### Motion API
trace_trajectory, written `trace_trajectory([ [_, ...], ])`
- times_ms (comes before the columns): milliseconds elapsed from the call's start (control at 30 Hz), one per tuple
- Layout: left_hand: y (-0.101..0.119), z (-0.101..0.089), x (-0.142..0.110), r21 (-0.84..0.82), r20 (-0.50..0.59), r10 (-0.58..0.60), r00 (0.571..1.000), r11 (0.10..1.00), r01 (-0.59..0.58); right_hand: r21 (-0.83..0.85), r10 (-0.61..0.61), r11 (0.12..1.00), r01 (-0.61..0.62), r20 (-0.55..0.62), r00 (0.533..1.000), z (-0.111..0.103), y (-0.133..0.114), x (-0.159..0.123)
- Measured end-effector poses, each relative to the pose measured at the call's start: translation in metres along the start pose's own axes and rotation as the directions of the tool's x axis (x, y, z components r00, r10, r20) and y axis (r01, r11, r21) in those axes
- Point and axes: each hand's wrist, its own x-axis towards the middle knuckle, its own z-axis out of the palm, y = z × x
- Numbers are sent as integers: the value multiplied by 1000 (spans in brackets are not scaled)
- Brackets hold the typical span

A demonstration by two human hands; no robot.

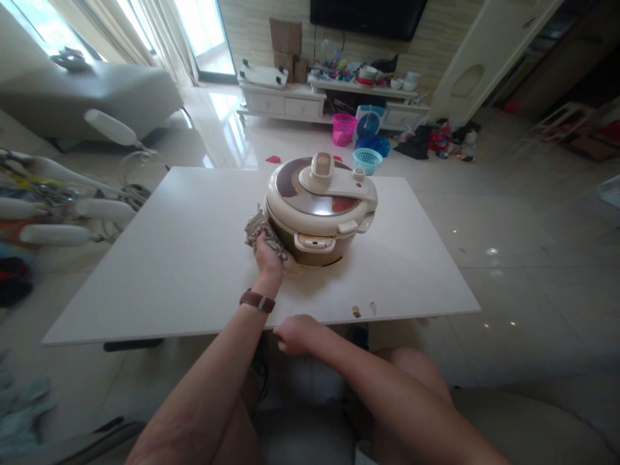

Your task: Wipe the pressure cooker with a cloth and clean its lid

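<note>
A cream and brown electric pressure cooker (320,206) stands upright on the white table (194,258), its lid on. My left hand (267,253), with a brown watch strap at the wrist, grips a crumpled grey-brown cloth (261,231). The cloth rests against the lower left side of the cooker. My right hand (296,334) is closed in a loose fist at the table's near edge, apart from the cooker. No object shows in it.
Two small stickers (363,310) are at the table's near edge. Beyond the table, a turquoise basket (367,160) and a pink basket (343,129) stand on the floor before a cluttered white cabinet (285,103). White-padded equipment (87,210) is at left.
</note>
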Motion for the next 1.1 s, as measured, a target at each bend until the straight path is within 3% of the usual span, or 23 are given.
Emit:
trace_trajectory([
  [133,46,-5,16,-142,56,-21,998,989,28,58,59,997,-55,-66,996,-17,20,-10],
  [267,92,-16,22,-179,57,-35,998,983,45,165,96,984,-73,-138,986,-25,36,-22],
  [467,125,-25,9,-40,146,-122,982,991,129,455,172,890,6,-349,921,-30,58,-22],
  [533,128,-24,2,4,152,-164,975,986,165,659,201,743,116,-385,901,-35,61,-19],
  [600,126,-21,-3,14,185,-209,960,978,210,858,237,436,272,-401,885,-41,59,-18],
  [667,122,-19,-7,41,234,-253,939,967,251,905,293,78,418,-422,858,-48,54,-22],
  [733,116,-17,-11,91,268,-291,919,957,276,852,373,-138,505,-427,824,-54,50,-29],
  [800,109,-14,-14,122,290,-306,907,952,282,820,439,-217,530,-403,803,-57,48,-39],
  [867,103,-10,-18,130,329,-313,891,950,285,822,454,-243,515,-373,809,-58,49,-50],
  [967,94,-3,-26,158,370,-321,872,946,282,827,384,-239,509,-401,832,-55,54,-64],
  [1100,83,4,-37,231,393,-368,843,927,297,822,361,-190,537,-450,817,-52,57,-77],
])
